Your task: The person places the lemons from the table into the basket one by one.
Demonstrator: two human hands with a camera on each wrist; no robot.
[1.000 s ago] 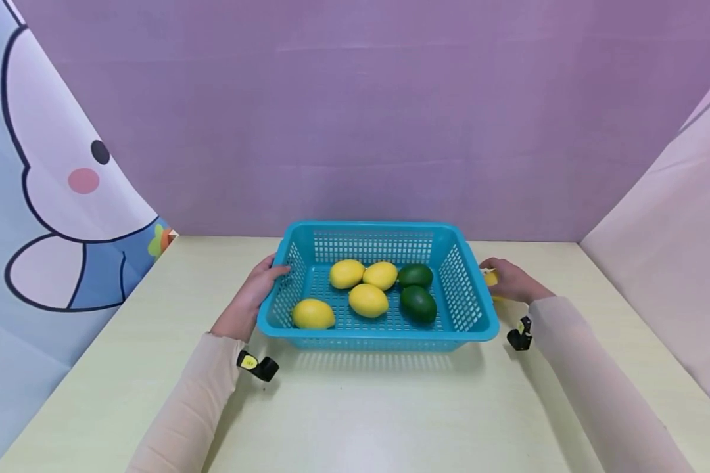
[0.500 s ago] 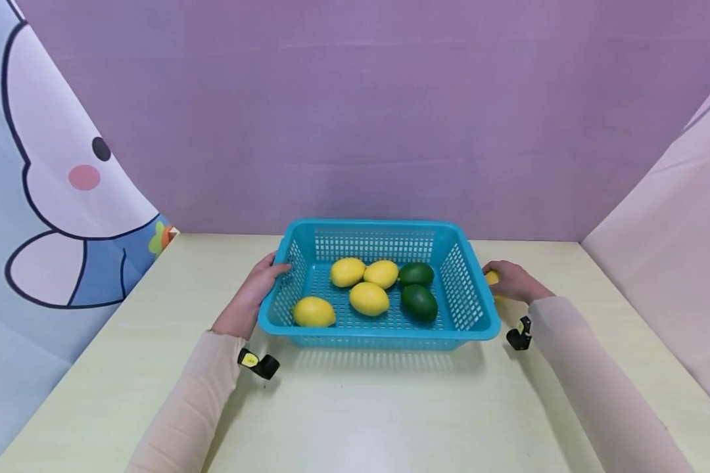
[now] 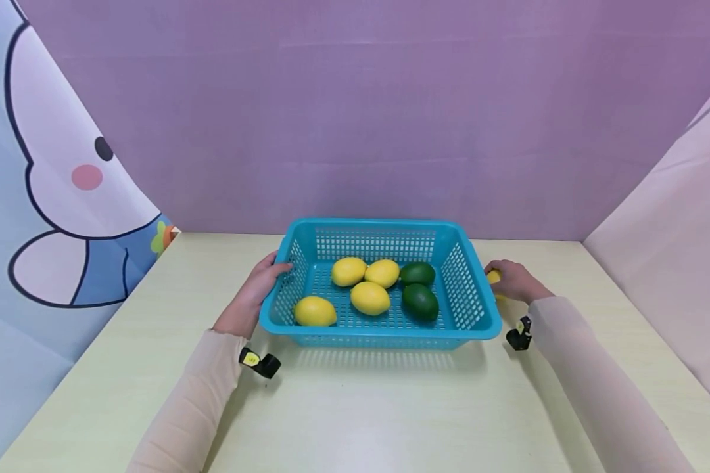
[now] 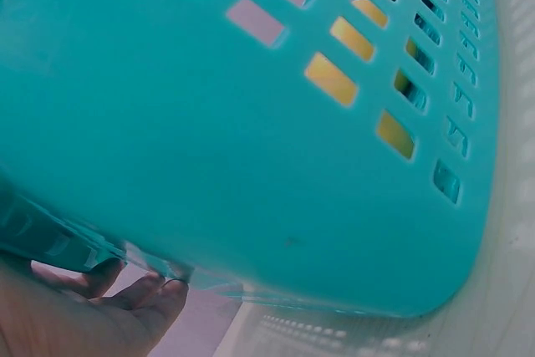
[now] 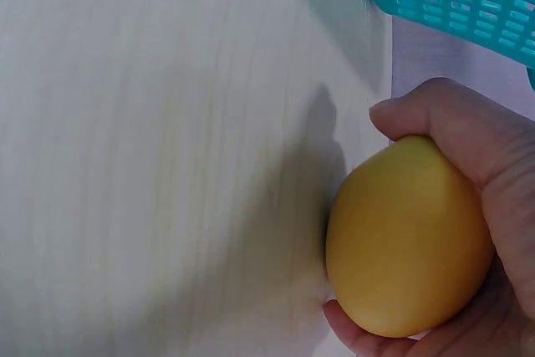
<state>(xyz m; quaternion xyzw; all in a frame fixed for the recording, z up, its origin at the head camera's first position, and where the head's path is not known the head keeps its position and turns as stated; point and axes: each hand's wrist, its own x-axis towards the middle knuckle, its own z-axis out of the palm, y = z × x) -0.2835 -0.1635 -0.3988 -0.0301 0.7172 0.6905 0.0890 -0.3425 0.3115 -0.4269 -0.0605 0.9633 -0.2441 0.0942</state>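
Observation:
A blue plastic basket [image 3: 378, 333] with perforated walls stands in the middle of the head view. Inside it lie several yellow lemons [image 3: 369, 299] and two dark green avocados [image 3: 419, 302]. My left hand [image 3: 253, 292] grips the basket's left rim, thumb over the inside; the left wrist view shows its fingertips [image 4: 171, 290] against the outer wall. To the right of the basket, my right hand [image 3: 513, 281] holds a yellow lemon [image 5: 410, 240], with thumb and fingers curled round it, low over the table. In the head view, the hand and the basket rim hide most of that lemon.
The pale wooden table [image 3: 355, 420] extends in front of the basket and to both sides. Behind it hangs a purple cloth backdrop [image 3: 367, 118]. A cartoon-print cloth [image 3: 59, 197] lines the left side, and a pale cloth [image 3: 674, 243] the right.
Both hands keep their holds, with almost no movement. The whole head view has shifted very slightly; the fruit in the basket lies as before.

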